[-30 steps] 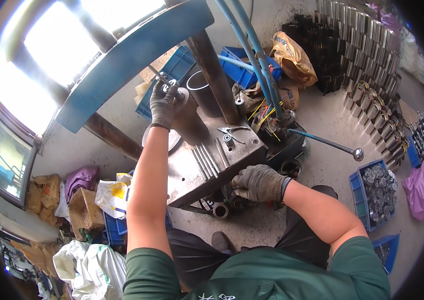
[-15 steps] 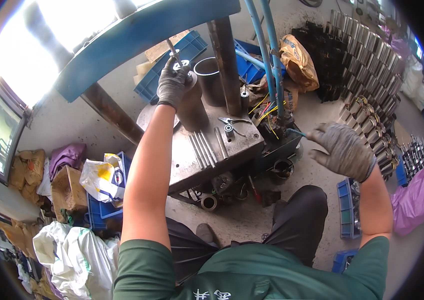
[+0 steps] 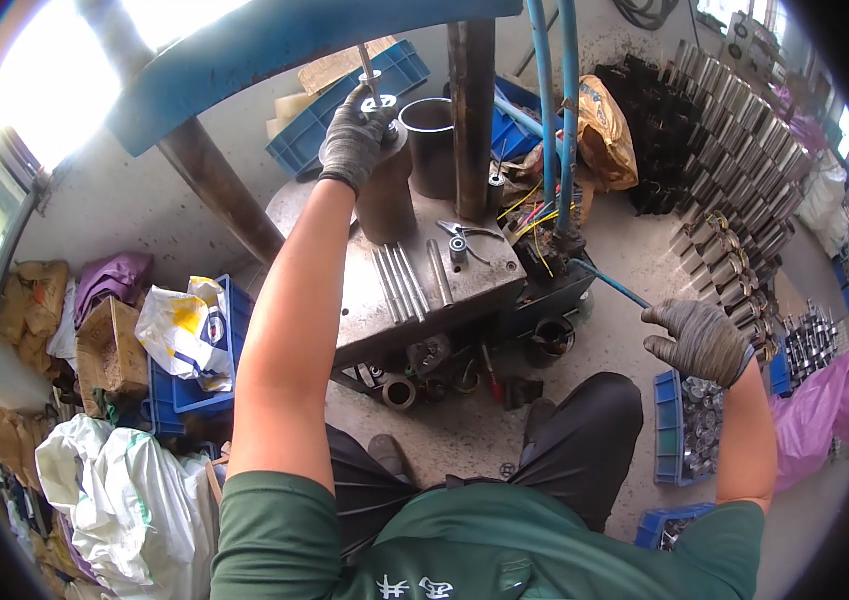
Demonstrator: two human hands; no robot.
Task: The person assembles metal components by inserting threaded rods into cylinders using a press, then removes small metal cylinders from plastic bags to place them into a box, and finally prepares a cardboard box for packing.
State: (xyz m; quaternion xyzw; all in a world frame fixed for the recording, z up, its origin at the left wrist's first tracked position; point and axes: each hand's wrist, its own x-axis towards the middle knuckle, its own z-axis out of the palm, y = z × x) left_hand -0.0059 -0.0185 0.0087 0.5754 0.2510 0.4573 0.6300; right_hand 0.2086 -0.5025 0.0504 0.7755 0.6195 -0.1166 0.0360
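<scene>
My gloved left hand (image 3: 352, 142) is closed around a round metal part (image 3: 378, 104) on top of a dark upright cylinder (image 3: 385, 203). A thin metal rod (image 3: 365, 62) stands above that part, below the blue press beam. The fingers partly hide the part. My gloved right hand (image 3: 701, 342) is out to the right, its fingers curled at the end of a blue lever (image 3: 612, 284). On the metal table (image 3: 484, 282) lie several steel rods (image 3: 401, 285), a thicker rod (image 3: 440, 272), pliers (image 3: 471, 232) and a small ring-shaped part (image 3: 458, 248).
A blue press beam (image 3: 294, 62) crosses overhead on dark posts (image 3: 471, 120). A second open cylinder (image 3: 430, 150) stands behind. Stacked metal sleeves (image 3: 734, 120) and blue crates (image 3: 672, 425) are at right. Bags (image 3: 124, 510) and a cardboard box (image 3: 111, 345) lie at left.
My right hand has moved down, and the blue lever's outer end is lower, with more of it showing. My left hand stays at the round part. The whole view has shifted slightly.
</scene>
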